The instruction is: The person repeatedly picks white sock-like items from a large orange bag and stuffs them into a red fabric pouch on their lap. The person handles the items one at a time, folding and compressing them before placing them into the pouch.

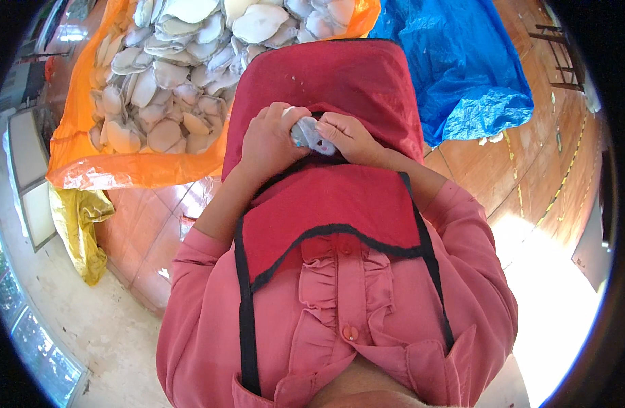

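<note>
Above my apron-covered lap, both hands grip one small grey-white, soft-looking piece (pixel 321 144) with a dark spot and a bit of pink on it. My left hand (pixel 273 138) wraps round its left part, the fingers curled over and partly hiding it. From the other side, my right hand (pixel 353 138) pinches it, with the thumb on top. The exact kind of the piece is hard to make out. Beneath the hands lies a red apron (pixel 333 78) with dark edging.
At the far left, an orange plastic sheet or bag (pixel 74 136) holds a heap of flat, rounded grey-white pieces (pixel 166 75). A blue plastic sheet (pixel 455 61) lies at the far right. A yellow plastic bag (pixel 81 228) rests on the tiled floor (pixel 149 231) at left.
</note>
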The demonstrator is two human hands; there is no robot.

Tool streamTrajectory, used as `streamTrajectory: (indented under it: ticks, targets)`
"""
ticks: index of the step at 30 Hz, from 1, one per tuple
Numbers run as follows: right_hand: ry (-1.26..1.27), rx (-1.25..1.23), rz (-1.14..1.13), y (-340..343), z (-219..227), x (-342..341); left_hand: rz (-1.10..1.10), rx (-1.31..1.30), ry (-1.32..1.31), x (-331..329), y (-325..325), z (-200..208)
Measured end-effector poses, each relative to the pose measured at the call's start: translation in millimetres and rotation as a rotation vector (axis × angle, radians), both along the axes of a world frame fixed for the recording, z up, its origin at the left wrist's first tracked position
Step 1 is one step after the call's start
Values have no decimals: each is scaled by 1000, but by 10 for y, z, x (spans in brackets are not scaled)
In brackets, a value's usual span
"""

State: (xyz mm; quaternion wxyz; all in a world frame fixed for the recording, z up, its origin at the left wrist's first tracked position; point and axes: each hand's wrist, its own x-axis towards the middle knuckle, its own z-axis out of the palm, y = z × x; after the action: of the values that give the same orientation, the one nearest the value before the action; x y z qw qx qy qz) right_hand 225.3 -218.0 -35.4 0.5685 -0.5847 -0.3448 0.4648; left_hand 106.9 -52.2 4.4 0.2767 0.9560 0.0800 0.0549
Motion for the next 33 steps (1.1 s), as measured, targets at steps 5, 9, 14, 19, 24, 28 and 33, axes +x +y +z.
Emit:
streamTrajectory:
  ticks: [5,9,14,19,24,28,33]
  targets:
    - [-10,48,-41,55,-96,-30,-40,-68,-56,-16,44,-137]
    - [19,52,-69,97,-110,-70,-27,-113,-51,-31,41,-68]
    - [76,23,-120,127,-49,-70,12,13,-34,-32,52,-152]
    - [4,39,-124,94,8,37,111,-3,-115,46,91,-153]
    - [116,104,-189,105,-262,65,212,-163,-96,162,23,93]
    - [140,32,-140,184,-332,191,195,-77,18,136,138,113]
    - [-38,25,-317,293,-141,174,127,218,76,114,306,22]
